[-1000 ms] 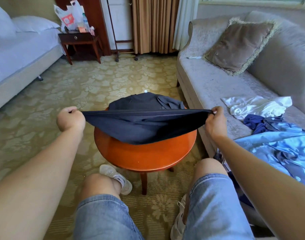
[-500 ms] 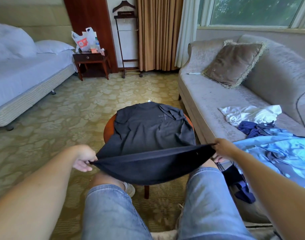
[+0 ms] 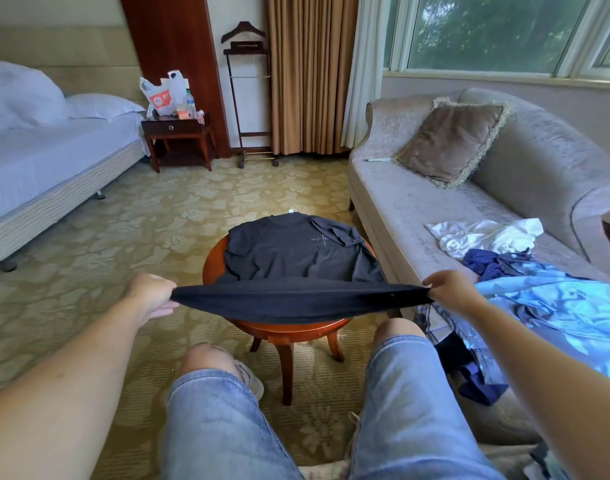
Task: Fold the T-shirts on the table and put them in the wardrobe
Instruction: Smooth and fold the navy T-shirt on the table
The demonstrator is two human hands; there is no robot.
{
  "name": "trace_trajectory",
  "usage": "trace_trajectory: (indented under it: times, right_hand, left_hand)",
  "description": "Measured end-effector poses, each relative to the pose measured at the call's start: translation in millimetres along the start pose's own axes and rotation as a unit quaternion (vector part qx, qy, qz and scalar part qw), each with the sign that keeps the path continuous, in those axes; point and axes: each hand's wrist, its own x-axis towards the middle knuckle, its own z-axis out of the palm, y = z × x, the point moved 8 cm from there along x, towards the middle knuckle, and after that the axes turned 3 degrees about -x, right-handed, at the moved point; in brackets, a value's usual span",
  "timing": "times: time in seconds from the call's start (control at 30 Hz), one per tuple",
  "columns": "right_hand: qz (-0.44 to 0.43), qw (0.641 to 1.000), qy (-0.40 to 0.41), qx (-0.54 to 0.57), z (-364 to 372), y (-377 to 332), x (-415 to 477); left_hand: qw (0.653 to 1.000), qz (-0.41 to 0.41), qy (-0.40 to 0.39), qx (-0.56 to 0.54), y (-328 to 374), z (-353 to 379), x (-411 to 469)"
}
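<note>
Nearest the camera are the person's knees in denim shorts. Just beyond them both hands are out at the same height. The left hand and the right hand are each clenched on one corner of the hem of the dark T-shirt, and the hem is stretched taut between them.

Below the hands, the hem sags slightly over the near rim of the round wooden table. Beyond the hands, the rest of the shirt lies chest-up on the tabletop with the collar at the far edge. The sleeve on the right-hand side is turned in across the body.

A second ago the hem was raised over a bunched shirt. Half a second ago it had been drawn back low over the knees. Now the body is spread smooth and the hem has come forward to the table edge. The shirt looks flattened and ready for its bottom half to be carried up toward the collar.

Just outside the right hand, a blue cloth and a white garment lie on the sofa, probably waiting their turn. Well beyond the left hand are a bed and a nightstand. No wardrobe can be told for certain.
</note>
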Motion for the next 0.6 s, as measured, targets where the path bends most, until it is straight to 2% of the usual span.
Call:
trace_trajectory:
  times: [0.1,0.17,0.27,0.37,0.5,0.6]
  right_hand:
    - [0.014,0.997,-0.048,-0.062,18.1,19.6,-2.5]
    - [0.058,0.996,-0.059,0.042,28.5,31.2,-2.0]
    - [0.098,0.972,-0.058,0.207,32.5,29.7,-0.6]
    - [0.062,0.951,-0.082,0.292,28.4,10.6,1.6]
    - [0.036,0.945,-0.120,0.303,22.2,-6.9,2.4]
    - [0.030,0.937,-0.135,0.320,21.0,-12.6,2.9]
  left_hand:
    - [0.997,-0.028,-0.031,0.069,-14.7,5.5,-3.1]
    - [0.992,-0.033,-0.060,0.104,-20.1,13.8,-7.7]
    - [0.991,-0.028,-0.086,0.102,-21.1,27.1,-10.6]
    - [0.996,0.001,-0.077,0.043,-9.9,33.0,-8.6]
    - [0.992,0.048,-0.069,-0.092,12.7,31.2,-10.5]
    - [0.980,0.047,-0.089,-0.174,23.0,32.5,-14.3]
